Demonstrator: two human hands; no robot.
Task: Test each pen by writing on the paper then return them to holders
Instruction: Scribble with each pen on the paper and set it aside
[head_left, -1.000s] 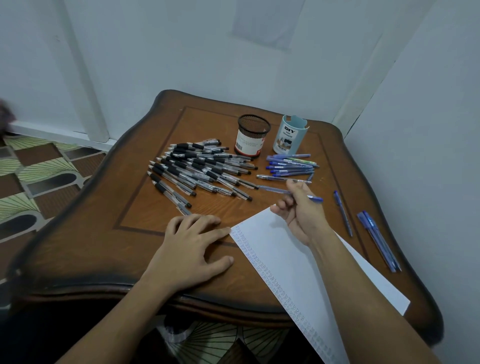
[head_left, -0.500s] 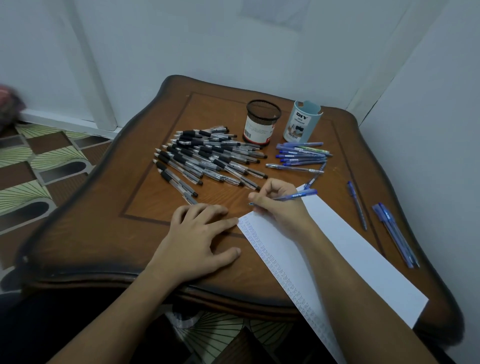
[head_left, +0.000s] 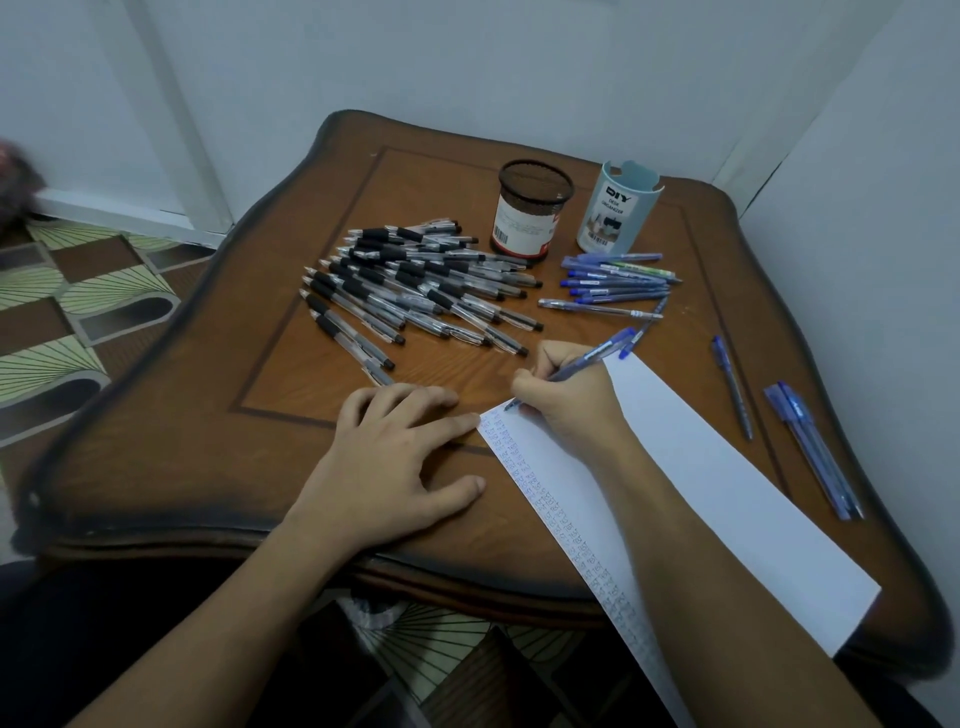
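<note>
Head view: a brown wooden desk (head_left: 208, 415) with a dark, wavy rim is sitting in a corner of the room, pale walls (head_left: 467, 62) closing it in behind and on the right. A floor (head_left: 62, 312) of brown and green patterned tiles is showing to the left and under the near edge.

A long white paper (head_left: 727, 493) is lying slantwise across the near right part of the desk, its near end hanging over the edge. Rows of small blue marks are running down its left margin.

The right hand (head_left: 566, 395) is resting on the paper's far end, its fingers (head_left: 550, 356) curling round a blue pen (head_left: 587, 358) whose tip is touching the far left corner of the sheet. The left hand (head_left: 395, 457) is lying flat on the bare wood, fingers (head_left: 415, 397) straight and spread, holding nothing, the forefinger just beside that same corner.

Black pens (head_left: 415, 291) are lying in a loose heap at mid-desk. A dark mesh holder (head_left: 532, 208) and a pale blue holder (head_left: 618, 208) are standing upright side by side behind them. Blue pens (head_left: 618, 280) are lying in a row in front of the blue holder. A single pen (head_left: 732, 387) and a pair (head_left: 815, 452) are lying apart near the right rim.
</note>
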